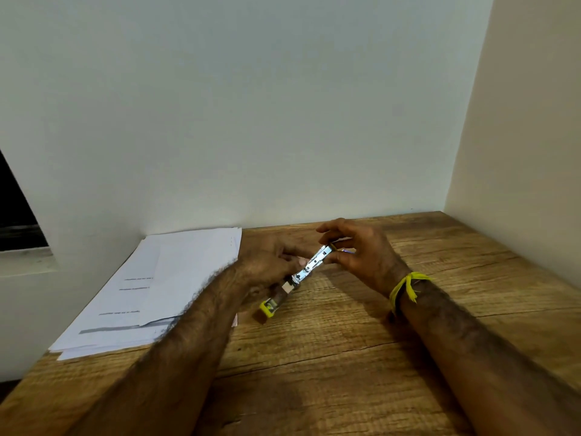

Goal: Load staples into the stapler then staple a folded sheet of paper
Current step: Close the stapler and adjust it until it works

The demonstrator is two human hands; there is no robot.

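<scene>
White walls stand behind a brown wood counter [345, 357]. On the far left lies one pile of papers [163, 278], flat against the wall. I cannot count the sheets, and I see no folded sheet set apart yet.

Next comes the left hand [270, 262]. Its grip is pressed around the middle of the stapler [301, 272], holding it just above the counter. There is one stapler. It is swung open: a shiny metal part points up and to the right, and a yellow end [268, 307] points down toward the counter.

On the right, the right hand [358, 250] pinches the top tip of the metal part with thumb and fingers. A yellow band [405, 287] is tied on that wrist.

This looks like the loading step. I cannot see any staples, in the hands or on the counter. The next move likely needs staples slid into the metal track, then the stapler shut, then a sheet folded.
</scene>
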